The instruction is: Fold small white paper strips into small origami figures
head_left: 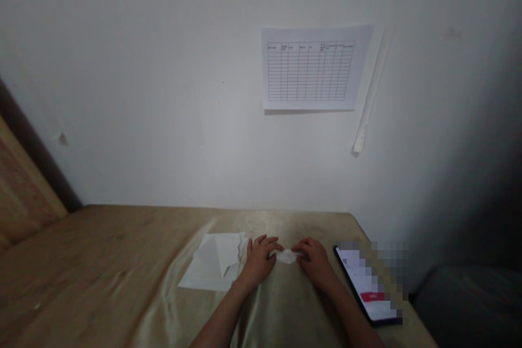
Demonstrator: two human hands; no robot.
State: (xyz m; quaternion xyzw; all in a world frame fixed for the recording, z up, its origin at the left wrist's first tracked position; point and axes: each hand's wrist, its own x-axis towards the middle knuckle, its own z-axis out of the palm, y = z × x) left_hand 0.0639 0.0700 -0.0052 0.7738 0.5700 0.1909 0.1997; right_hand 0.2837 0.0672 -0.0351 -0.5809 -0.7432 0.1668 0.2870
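Observation:
A small folded piece of white paper lies on the cloth-covered table between my two hands. My left hand grips its left end, thumb and index finger closed at the edge. At the opposite end, my right hand pinches the paper between thumb and fingers. Just left of my left hand rests a stack of white paper sheets, the top one with a torn edge and a folded flap.
A phone with a lit screen, partly pixelated, lies by the table's right edge. Behind the brown tablecloth rises a white wall bearing a printed table sheet and a hanging paper strip. Something wooden stands at left.

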